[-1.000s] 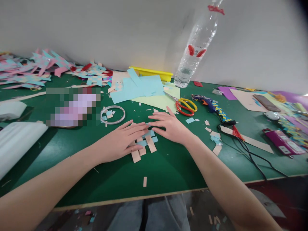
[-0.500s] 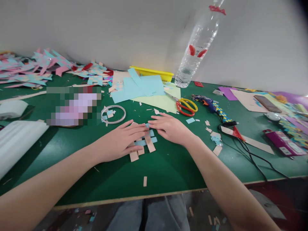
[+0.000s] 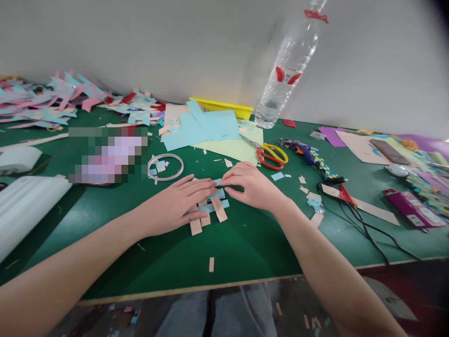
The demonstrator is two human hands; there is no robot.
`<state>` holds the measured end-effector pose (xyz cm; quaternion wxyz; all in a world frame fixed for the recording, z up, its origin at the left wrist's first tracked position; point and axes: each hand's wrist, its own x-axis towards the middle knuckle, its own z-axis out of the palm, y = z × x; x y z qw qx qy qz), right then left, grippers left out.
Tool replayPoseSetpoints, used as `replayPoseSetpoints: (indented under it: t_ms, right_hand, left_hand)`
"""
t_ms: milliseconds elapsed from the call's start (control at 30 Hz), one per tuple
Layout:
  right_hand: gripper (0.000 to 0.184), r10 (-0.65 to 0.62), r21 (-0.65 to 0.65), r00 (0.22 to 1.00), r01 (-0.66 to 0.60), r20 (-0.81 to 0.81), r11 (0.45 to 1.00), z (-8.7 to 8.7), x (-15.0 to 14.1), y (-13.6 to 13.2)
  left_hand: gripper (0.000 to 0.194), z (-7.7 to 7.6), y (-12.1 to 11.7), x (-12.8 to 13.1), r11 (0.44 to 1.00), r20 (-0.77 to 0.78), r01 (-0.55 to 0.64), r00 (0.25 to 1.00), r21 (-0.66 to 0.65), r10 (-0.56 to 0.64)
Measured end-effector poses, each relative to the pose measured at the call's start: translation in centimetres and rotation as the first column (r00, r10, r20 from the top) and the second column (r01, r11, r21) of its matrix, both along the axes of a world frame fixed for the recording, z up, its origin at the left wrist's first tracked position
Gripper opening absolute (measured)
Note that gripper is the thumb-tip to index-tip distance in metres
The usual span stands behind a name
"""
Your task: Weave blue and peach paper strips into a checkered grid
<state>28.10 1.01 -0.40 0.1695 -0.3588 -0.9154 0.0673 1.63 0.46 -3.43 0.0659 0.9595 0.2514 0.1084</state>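
Note:
A small lattice of woven paper strips, beige crossing light blue, lies flat on the green table in front of me. My left hand rests over its left part with fingers stretched out, pressing it down and hiding much of the weave. At the upper right edge, my right hand has thumb and fingertips drawn together at the end of a light blue paper strip. The fingertips partly cover that strip's end.
Red-and-yellow-handled scissors, a white ring and a glue gun lie beyond my hands. Blue paper sheets and a tall plastic bottle are at the back. A black cable runs over the table's front edge on the right.
My right hand has gone from fingers stretched out flat to a pinch at the blue strip's end, its knuckles raised. The left hand has barely moved.

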Motion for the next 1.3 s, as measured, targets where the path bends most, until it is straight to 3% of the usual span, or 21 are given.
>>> replayPoseSetpoints:
  t_ms: [267,467,1300]
  right_hand:
    - [0.023,0.039,-0.123,0.998,-0.034,0.042,0.992,0.11,-0.25,-0.10]
    - [0.023,0.005,-0.182,0.998,0.006,0.064,0.983,-0.21,-0.65,0.00]
    - [0.019,-0.045,-0.171,0.995,0.060,0.091,0.983,0.00,-0.01,0.26]
  left_hand:
    - [0.042,0.59,-0.34,0.27,0.997,-0.032,0.038,0.999,-0.067,-0.041]
    - [0.047,0.61,-0.38,0.27,0.997,-0.096,0.022,0.995,-0.073,-0.029]
    - [0.050,0.78,-0.39,-0.19,0.997,-0.077,0.037,0.996,-0.072,-0.043]
